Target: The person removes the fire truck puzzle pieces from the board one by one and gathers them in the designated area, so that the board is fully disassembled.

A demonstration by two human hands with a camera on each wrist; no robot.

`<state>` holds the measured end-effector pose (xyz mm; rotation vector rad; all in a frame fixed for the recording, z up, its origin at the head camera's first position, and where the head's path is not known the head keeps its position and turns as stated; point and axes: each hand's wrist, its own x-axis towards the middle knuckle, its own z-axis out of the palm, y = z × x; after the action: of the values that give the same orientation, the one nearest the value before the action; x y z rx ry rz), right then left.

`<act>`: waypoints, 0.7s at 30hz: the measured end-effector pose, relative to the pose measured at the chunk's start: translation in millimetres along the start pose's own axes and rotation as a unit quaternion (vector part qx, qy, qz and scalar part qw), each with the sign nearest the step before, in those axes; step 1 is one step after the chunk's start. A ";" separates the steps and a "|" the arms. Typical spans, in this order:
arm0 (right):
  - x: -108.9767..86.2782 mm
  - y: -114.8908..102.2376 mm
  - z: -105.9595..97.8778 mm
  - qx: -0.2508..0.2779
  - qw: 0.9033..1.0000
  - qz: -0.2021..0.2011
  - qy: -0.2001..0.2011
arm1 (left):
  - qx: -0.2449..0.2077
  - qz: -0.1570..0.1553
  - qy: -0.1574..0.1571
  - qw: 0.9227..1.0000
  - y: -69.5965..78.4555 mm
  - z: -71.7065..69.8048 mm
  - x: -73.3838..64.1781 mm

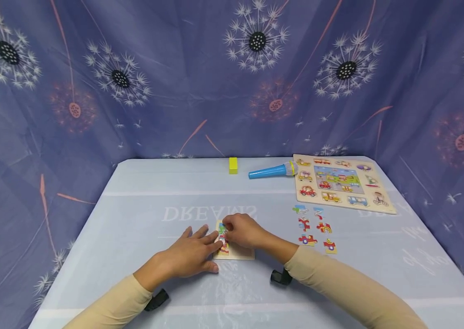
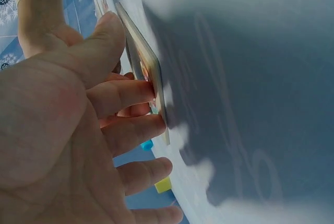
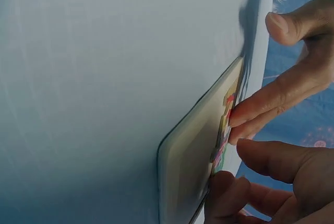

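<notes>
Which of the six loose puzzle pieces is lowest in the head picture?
The right column's bottom piece. It sits slightly lower than the left column's bottom piece, and the other four pieces are higher up.

Flat tan puzzle board [image 1: 243, 253], part-filled

The wooden board [image 1: 242, 253] and its puzzle pieces [image 1: 225, 251] are partly hidden.

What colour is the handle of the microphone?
The microphone handle is blue; the head view shows it best.
</notes>
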<state>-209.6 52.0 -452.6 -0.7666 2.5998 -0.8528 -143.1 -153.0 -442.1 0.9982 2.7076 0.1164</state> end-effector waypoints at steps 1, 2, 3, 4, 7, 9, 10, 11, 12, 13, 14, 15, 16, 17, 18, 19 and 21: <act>0.4 -0.5 0.6 -0.002 1.000 0.002 0.001 | 0.001 -0.001 0.000 1.000 0.3 -0.3 -0.1; 0.9 -0.8 1.3 -0.004 1.000 0.004 0.002 | 0.002 -0.003 -0.001 1.000 0.5 -0.4 -0.2; 1.4 -0.8 2.2 -0.007 1.000 0.008 0.004 | 0.002 -0.004 -0.002 1.000 0.7 -0.5 -0.2; 1.9 -0.5 3.1 -0.010 1.000 0.012 0.007 | 0.002 -0.006 -0.002 1.000 1.0 -0.6 -0.2; 2.4 -0.5 4.9 -0.008 1.000 0.020 0.017 | 0.002 -0.008 -0.004 1.000 1.9 -0.9 -0.1; 2.5 -0.3 5.6 -0.010 0.999 0.019 0.024 | 0.003 -0.009 -0.004 1.000 2.2 -1.0 -0.1; 2.5 -0.2 5.8 -0.010 0.999 0.018 0.028 | 0.004 -0.009 -0.003 1.000 2.4 -1.1 -0.2; 2.4 -0.1 5.9 -0.010 0.999 0.015 0.032 | 0.006 -0.010 -0.002 1.000 2.4 -1.2 -0.3; 2.3 0.3 6.1 -0.011 0.999 0.012 0.036 | 0.008 -0.011 -0.001 1.000 2.5 -1.3 -0.3; 2.4 0.9 6.3 -0.014 0.999 0.011 0.038 | 0.009 -0.011 0.000 1.000 2.4 -1.2 -0.4; 2.2 1.7 6.3 -0.019 0.999 0.010 0.039 | 0.009 -0.010 0.000 1.000 2.5 -1.2 -0.4; 2.0 2.7 6.3 -0.022 0.999 0.011 0.039 | 0.009 -0.011 0.000 1.000 2.6 -1.1 -0.5; 1.8 3.7 6.2 -0.026 0.999 0.012 0.039 | 0.010 -0.011 0.000 1.000 2.7 -1.0 -0.7; 1.6 4.8 6.1 -0.029 0.999 0.014 0.038 | 0.009 -0.011 0.000 1.000 2.8 -0.9 -0.8; 1.0 5.4 5.7 -0.030 0.999 0.018 0.037 | 0.009 -0.011 -0.001 1.000 3.0 -0.8 -1.0; 0.7 6.2 5.2 -0.031 0.999 0.020 0.036 | 0.008 -0.010 -0.001 1.000 3.1 -0.8 -1.1; 0.1 7.2 4.2 -0.028 0.999 0.025 0.036 | 0.008 -0.010 -0.001 1.000 3.4 -0.9 -1.2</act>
<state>-210.8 54.9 -460.3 -0.6950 2.7035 -0.8108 -140.3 -151.1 -440.4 0.9747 2.7197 0.0889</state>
